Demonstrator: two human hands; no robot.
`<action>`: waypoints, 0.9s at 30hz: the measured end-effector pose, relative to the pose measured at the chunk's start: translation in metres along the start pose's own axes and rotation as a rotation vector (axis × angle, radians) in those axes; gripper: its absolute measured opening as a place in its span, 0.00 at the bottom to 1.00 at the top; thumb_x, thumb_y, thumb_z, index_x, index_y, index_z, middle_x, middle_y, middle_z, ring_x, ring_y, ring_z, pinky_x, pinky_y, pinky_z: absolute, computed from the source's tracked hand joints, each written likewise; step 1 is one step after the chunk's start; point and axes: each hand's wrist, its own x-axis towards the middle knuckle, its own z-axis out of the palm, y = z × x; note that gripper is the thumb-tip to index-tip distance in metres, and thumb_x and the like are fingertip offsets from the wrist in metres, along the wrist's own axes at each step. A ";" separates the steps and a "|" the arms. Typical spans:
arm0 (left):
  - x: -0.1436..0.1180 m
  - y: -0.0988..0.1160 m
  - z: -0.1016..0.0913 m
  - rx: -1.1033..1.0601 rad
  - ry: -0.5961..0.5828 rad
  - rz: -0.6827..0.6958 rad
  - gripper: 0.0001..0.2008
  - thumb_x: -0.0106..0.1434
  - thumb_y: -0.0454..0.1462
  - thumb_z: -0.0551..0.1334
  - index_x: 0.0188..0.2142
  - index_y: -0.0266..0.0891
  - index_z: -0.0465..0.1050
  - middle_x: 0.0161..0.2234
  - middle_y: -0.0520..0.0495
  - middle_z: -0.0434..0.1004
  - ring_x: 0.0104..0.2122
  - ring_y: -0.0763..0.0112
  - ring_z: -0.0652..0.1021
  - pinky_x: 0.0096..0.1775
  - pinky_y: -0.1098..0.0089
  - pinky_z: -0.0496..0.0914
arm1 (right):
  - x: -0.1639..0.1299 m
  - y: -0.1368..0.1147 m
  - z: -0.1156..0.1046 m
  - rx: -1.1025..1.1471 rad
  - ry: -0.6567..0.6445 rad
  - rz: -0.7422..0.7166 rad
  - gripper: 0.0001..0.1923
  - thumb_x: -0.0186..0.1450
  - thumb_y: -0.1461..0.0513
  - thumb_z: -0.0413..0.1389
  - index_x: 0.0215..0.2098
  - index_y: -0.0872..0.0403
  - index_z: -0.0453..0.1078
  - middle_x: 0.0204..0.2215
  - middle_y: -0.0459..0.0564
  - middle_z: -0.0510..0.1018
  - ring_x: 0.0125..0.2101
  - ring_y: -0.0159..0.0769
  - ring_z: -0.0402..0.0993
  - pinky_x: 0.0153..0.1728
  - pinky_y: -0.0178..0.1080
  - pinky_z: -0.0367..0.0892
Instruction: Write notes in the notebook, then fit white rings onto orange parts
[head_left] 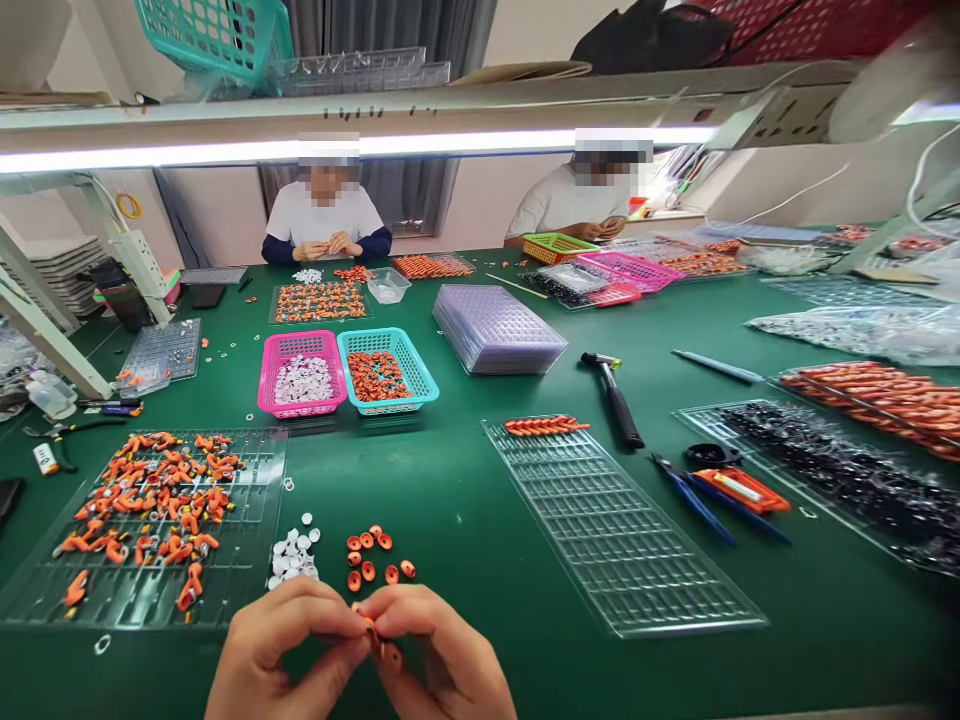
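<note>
Low in the head view, my left hand (289, 640) and my right hand (442, 645) meet fingertip to fingertip. Both pinch a small orange plastic part (391, 656), mostly covered by the fingers. Just beyond them lie several small orange caps (367, 570) with dark hollows. A little pile of white discs (294, 556) sits behind my left hand. To the left, a clear ribbed tray (259, 500) carries many curved orange parts (161, 500) with metal ends.
A pink basket (264, 385) of white pieces and a teal basket (427, 385) of orange caps stand ahead. On the right are a clear tray (630, 540), a hammer (619, 405) and blue-handled pliers (701, 505). Stacked trays (499, 330) stand mid-table. Two people sit opposite.
</note>
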 end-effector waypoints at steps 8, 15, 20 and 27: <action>0.003 0.003 -0.004 -0.145 -0.069 -0.215 0.03 0.59 0.35 0.68 0.29 0.45 0.80 0.28 0.52 0.78 0.30 0.72 0.77 0.35 0.76 0.70 | 0.003 -0.006 -0.005 -0.051 -0.050 -0.024 0.21 0.58 0.76 0.54 0.43 0.48 0.68 0.37 0.49 0.81 0.37 0.36 0.81 0.39 0.34 0.76; 0.006 0.000 -0.003 -0.283 -0.079 -0.385 0.08 0.55 0.41 0.71 0.27 0.40 0.79 0.27 0.51 0.75 0.29 0.71 0.74 0.34 0.74 0.68 | 0.005 -0.006 -0.008 -0.076 -0.072 -0.034 0.21 0.58 0.77 0.55 0.44 0.49 0.68 0.38 0.49 0.81 0.38 0.35 0.80 0.40 0.34 0.75; 0.008 0.002 -0.001 -0.349 -0.061 -0.473 0.10 0.52 0.42 0.73 0.28 0.39 0.78 0.27 0.51 0.76 0.28 0.73 0.73 0.32 0.76 0.68 | 0.006 -0.008 -0.009 -0.080 -0.087 -0.047 0.20 0.59 0.76 0.56 0.44 0.49 0.69 0.38 0.49 0.79 0.37 0.34 0.79 0.39 0.33 0.75; 0.008 -0.001 -0.001 -0.305 -0.167 -0.504 0.07 0.56 0.40 0.69 0.31 0.39 0.81 0.27 0.49 0.82 0.28 0.71 0.79 0.32 0.76 0.72 | 0.003 -0.005 -0.011 -0.158 -0.084 -0.031 0.18 0.60 0.76 0.55 0.41 0.49 0.71 0.32 0.45 0.71 0.29 0.31 0.73 0.31 0.31 0.72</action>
